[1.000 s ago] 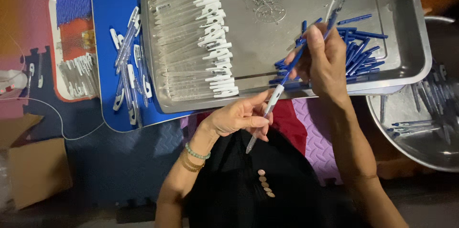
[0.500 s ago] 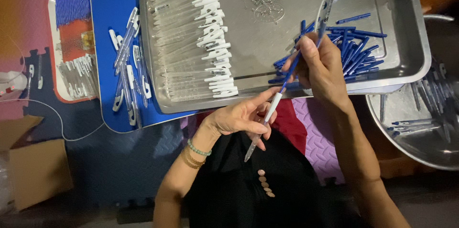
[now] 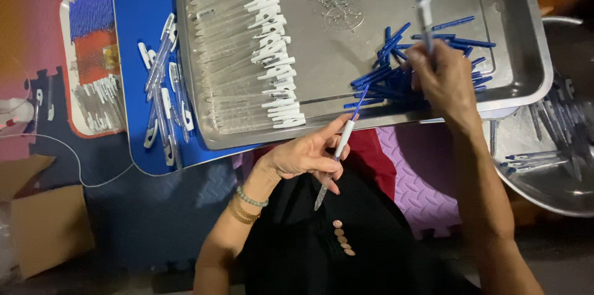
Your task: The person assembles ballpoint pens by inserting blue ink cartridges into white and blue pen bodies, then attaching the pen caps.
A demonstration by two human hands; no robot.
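One steel tray (image 3: pixel 495 94) carries dozens of clear pen barrels (image 3: pixel 238 54) and blue refills (image 3: pixel 387 81). The left hand (image 3: pixel 303 156) grips one half-assembled pen (image 3: pixel 337 153); the right hand (image 3: pixel 442 78) pinches another barrel (image 3: pixel 425 13).

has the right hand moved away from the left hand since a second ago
Yes. The right hand has pulled away from the left hand and now sits over the loose blue pen parts in the steel tray, holding a clear pen barrel.

A brown cardboard box (image 3: pixel 38 221) is seen at the lower left on the floor, its flaps open; a flat rectangular pack (image 3: pixel 93 60) with a white border, a blue upper band and a red middle band is laid at the upper left; no screens or signs are observed.
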